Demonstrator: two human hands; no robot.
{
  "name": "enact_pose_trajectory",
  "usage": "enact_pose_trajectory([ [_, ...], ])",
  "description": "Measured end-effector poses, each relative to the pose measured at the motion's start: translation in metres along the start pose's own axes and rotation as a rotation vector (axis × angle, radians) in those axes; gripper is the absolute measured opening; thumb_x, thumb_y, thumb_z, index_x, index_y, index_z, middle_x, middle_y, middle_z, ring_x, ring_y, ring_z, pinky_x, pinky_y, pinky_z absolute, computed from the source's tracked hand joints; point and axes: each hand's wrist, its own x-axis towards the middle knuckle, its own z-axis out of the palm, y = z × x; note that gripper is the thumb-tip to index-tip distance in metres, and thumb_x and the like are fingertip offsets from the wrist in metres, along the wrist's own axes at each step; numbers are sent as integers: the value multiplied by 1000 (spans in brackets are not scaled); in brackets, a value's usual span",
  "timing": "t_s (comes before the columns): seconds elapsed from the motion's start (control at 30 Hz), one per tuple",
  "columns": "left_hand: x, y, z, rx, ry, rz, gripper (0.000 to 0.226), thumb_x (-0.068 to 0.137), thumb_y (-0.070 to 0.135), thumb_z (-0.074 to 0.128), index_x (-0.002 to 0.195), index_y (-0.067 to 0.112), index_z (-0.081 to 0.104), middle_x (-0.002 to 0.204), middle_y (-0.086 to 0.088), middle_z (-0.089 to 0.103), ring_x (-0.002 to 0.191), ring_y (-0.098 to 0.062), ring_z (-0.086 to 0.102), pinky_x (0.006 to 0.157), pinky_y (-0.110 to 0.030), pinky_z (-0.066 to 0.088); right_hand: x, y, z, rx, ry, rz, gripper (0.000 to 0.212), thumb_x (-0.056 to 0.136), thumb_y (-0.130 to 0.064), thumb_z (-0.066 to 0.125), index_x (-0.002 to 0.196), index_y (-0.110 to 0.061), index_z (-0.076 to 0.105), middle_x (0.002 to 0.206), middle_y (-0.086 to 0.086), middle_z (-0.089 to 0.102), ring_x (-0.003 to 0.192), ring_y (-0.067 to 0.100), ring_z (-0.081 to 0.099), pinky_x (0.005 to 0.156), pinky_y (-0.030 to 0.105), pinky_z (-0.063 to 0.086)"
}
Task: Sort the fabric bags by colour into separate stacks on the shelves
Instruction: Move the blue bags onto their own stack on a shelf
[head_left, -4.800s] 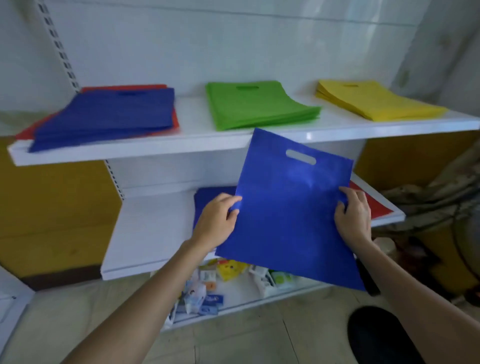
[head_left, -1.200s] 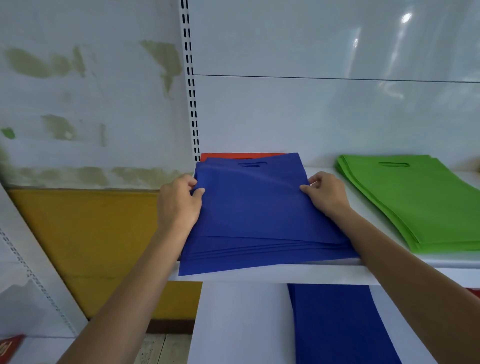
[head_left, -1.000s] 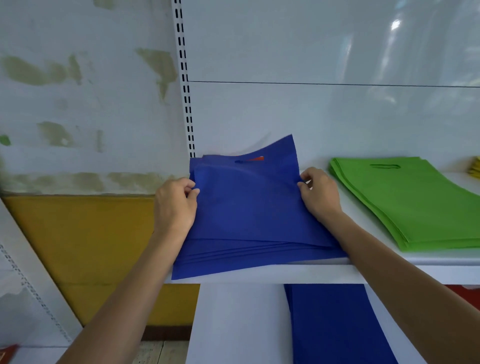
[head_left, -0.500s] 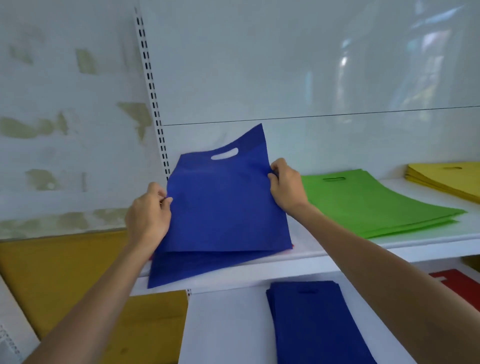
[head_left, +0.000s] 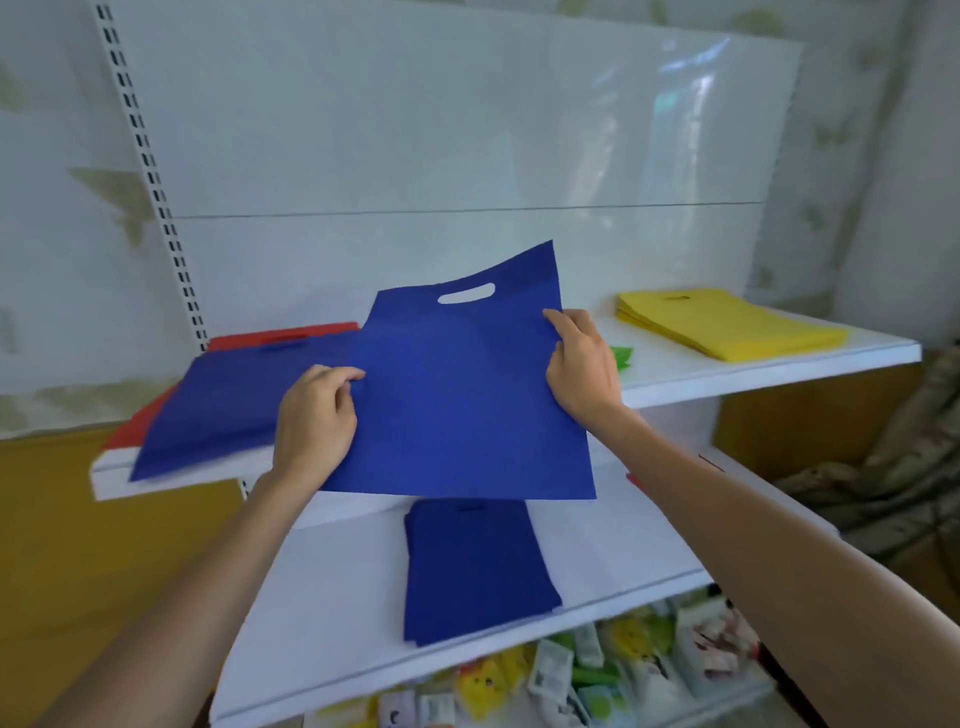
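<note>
A person is holding one blue bag (head_left: 457, 395) up in the air with both hands. The left hand (head_left: 314, 415) is pinching the bag's left edge, with its fingers curled at the cloth. The right hand (head_left: 582, 364) is pinching the right edge, nearer the top. The bag is spreading out flat and tilting a little, with its cut-out handle hole on the far side, lifted up. It is hanging in front of the top shelf (head_left: 753, 371).

At the left of the top shelf, a blue pile (head_left: 234, 405) is lying on top of red bags (head_left: 280, 340). The red bags are peeking out at the back and at the left side. The held bag is covering the middle of the shelf. Only a small green corner (head_left: 621, 357) is showing, just beside the right hand. Farther right, well apart, a yellow pile (head_left: 727, 325) is lying flat.

On the lower shelf (head_left: 322, 597) a second blue pile (head_left: 472, 566) is lying below the held bag. Under that, many small packets (head_left: 597, 675) are sitting in a jumble, too blurry to tell apart.
</note>
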Motion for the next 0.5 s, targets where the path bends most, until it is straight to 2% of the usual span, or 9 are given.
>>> enact_pose_trajectory([
  [0.23, -86, 60, 63, -144, -219, -16, 30, 90, 4, 48, 116, 9, 63, 117, -9, 59, 97, -25, 57, 85, -31, 43, -93, 90, -60, -75, -49, 165, 43, 92, -2, 38, 134, -4, 44, 135, 9, 43, 104, 34, 55, 87, 48, 47],
  [0.5, -187, 78, 139, -225, -474, -17, 29, 91, 6, 48, 117, 9, 62, 116, -5, 58, 104, -21, 55, 83, -21, 37, -201, 169, -71, -145, -173, 410, 41, 94, -6, 38, 135, -6, 42, 134, 7, 43, 112, 28, 51, 89, 37, 45],
])
